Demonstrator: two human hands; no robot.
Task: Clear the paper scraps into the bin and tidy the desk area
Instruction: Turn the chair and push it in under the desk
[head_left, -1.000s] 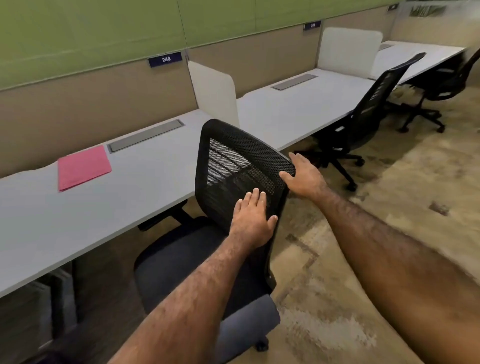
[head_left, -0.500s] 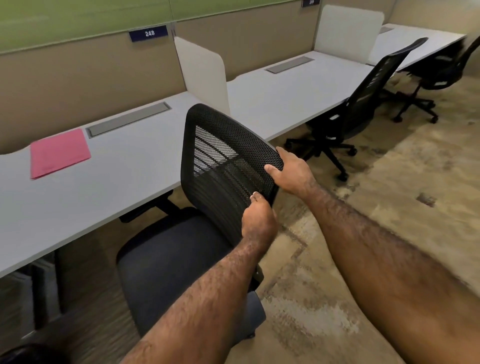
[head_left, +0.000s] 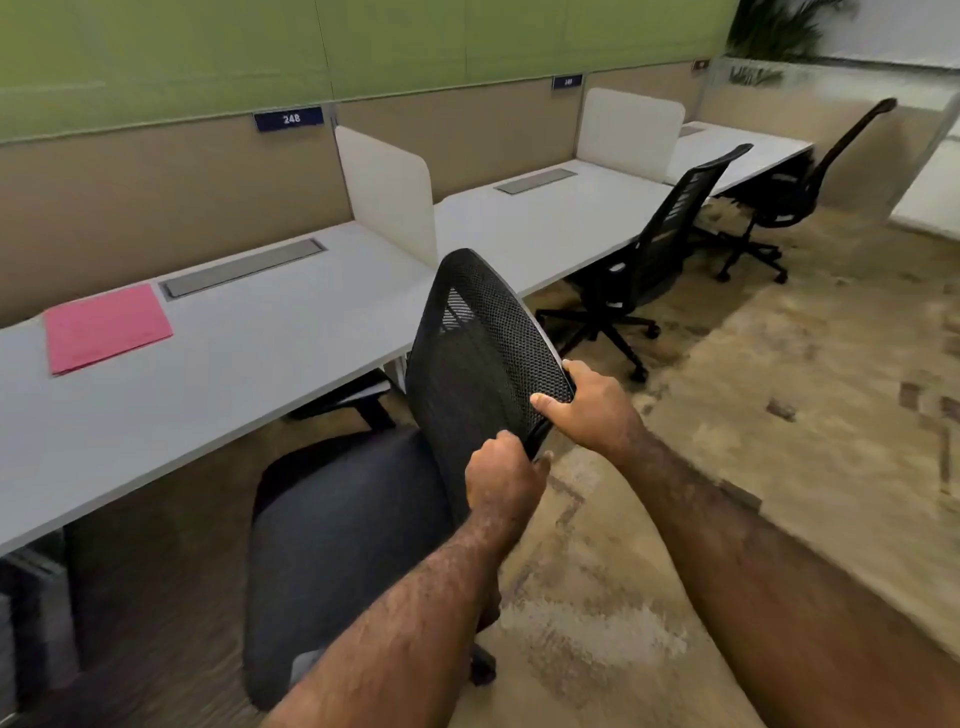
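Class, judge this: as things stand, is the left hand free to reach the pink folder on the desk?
Probably not yet: the left hand grips the chair back, and the pink folder lies far off across the desk.

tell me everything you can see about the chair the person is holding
The near office chair has a black mesh backrest with a rounded top and a dark padded seat; part of its wheeled base shows near the floor. It stands on the carpet beside the white desk, not pushed under it. Both hands grip the backrest's right edge: the left hand lower, the right hand higher, thumb on the mesh.
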